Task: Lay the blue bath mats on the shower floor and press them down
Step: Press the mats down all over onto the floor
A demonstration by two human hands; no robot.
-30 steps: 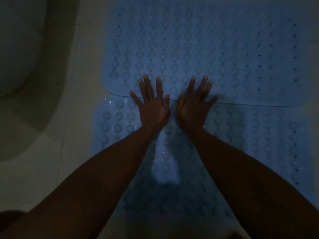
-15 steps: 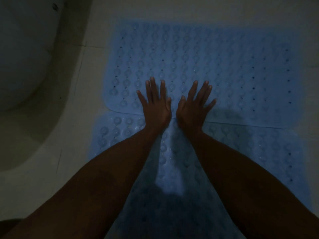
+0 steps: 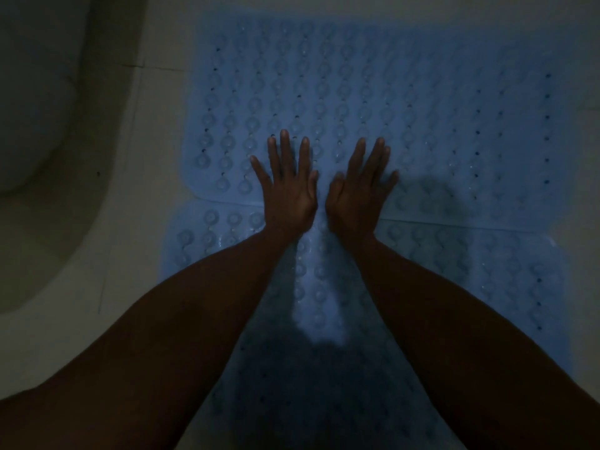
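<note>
Two blue bath mats with bubble bumps and small holes lie flat on the pale shower floor. The far mat [image 3: 406, 102] overlaps the far edge of the near mat [image 3: 454, 271]. My left hand [image 3: 287, 196] and my right hand [image 3: 357, 196] rest side by side, palms down with fingers spread, on the far mat's near edge at the seam. Neither hand holds anything. My forearms cover the middle of the near mat, and its near part is in deep shadow.
A large pale rounded fixture [image 3: 35, 102] curves along the left side. Bare pale floor [image 3: 143, 222] with a thin tile joint lies between it and the mats. The light is dim.
Both hands have slid a little farther onto the far mat, away from me. The view has shifted so that the mats' seam sits lower in the frame.
</note>
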